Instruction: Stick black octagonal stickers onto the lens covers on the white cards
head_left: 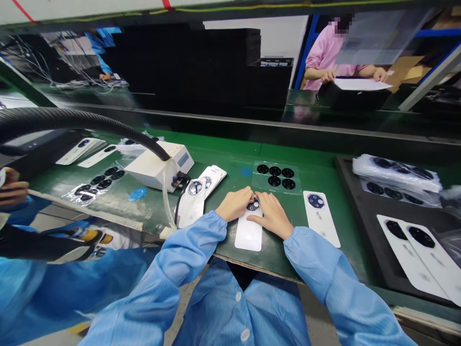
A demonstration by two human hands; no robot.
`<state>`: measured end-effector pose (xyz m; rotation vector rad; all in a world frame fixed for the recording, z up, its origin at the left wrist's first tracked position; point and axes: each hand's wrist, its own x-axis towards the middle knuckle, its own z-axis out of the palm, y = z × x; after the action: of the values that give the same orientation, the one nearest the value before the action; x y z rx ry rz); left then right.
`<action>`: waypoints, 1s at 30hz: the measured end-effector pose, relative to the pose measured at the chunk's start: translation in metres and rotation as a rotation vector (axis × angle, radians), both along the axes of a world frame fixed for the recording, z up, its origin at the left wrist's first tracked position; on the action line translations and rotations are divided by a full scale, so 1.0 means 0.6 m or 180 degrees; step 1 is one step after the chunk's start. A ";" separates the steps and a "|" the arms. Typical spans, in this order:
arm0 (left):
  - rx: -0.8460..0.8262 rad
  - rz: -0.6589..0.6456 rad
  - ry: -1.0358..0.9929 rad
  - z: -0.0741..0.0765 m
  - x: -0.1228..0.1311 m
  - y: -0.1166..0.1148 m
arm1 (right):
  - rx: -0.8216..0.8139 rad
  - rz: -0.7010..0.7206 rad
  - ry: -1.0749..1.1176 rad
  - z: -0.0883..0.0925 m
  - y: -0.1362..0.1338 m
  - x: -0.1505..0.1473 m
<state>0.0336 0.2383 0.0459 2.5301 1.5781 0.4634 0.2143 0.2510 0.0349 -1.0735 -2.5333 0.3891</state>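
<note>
My left hand (pixel 235 203) and my right hand (pixel 271 215) meet at the top of a white phone-shaped card (pixel 248 233) on the green workbench (pixel 230 156). Their fingertips are on a round dark lens piece (pixel 253 204), which they partly hide. To the right lies a second white card (pixel 321 217) with a round dark piece on it. Farther up is a clear sheet of black discs (pixel 275 175). A stack of white cards (pixel 212 179) and a single white card (pixel 191 203) are left of my left hand.
A white benchtop machine (pixel 158 166) with a clear tube and black corrugated hose (pixel 72 117) stands at left. A black tray (pixel 363 211) holding cards and wrapped sheets is at right. A co-worker's hand (pixel 12 187) shows at far left; a person in pink (pixel 326 57) stands beyond.
</note>
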 end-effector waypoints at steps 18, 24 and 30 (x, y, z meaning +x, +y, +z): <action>0.0252 0.1928 -0.1300 -0.033 -0.054 0.140 | -0.0062 0.0004 0.0203 -0.012 -0.001 0.002; 0.0312 0.2016 -0.0878 -0.036 -0.036 0.176 | -0.0073 -0.0065 0.0389 -0.013 -0.017 -0.006; 0.0408 0.1900 -0.0802 -0.019 -0.034 0.168 | 0.0042 -0.0645 0.0542 0.024 0.018 0.078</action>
<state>0.0132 0.3390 0.0344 1.9280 2.2310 0.9259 0.2610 0.2617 0.0496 -1.2238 -2.2515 0.3897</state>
